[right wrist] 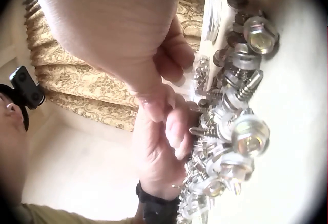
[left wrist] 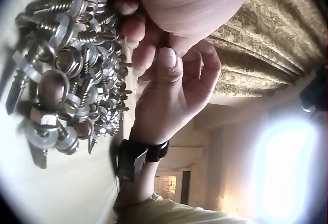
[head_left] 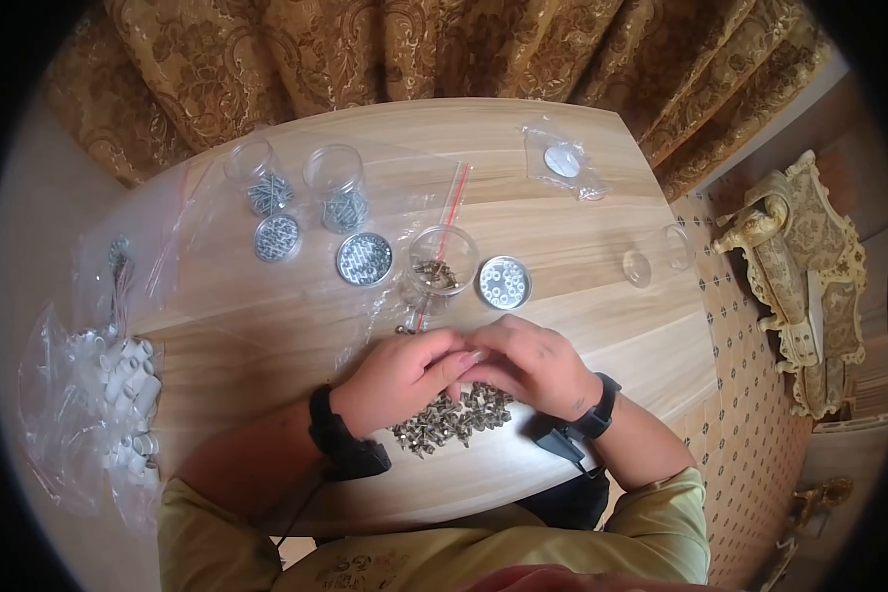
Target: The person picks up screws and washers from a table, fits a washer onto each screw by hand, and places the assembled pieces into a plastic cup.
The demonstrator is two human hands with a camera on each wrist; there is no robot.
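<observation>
A pile of hex-head screws with pale washers [head_left: 454,419] lies on the wooden table [head_left: 582,326], close to the person. Over its far edge the left hand [head_left: 400,380] and right hand [head_left: 533,365] meet, fingertips together and fingers bent. In the left wrist view the right thumb [left wrist: 169,65] touches the left fingers [left wrist: 141,47]. Whatever may be between the fingertips is hidden. Just beyond the hands stands a clear jar [head_left: 442,259] with a few brown screws in it, and right of it a round lid [head_left: 505,282] holds small white rings.
Farther left stand two clear jars of silver screws [head_left: 345,209] [head_left: 269,194], with two filled lids [head_left: 365,259] [head_left: 277,238] before them. A bag of white tubes [head_left: 128,395] lies at the left edge. At the back right is a bagged white disc [head_left: 562,161]; clear round pieces [head_left: 637,267] lie at the right.
</observation>
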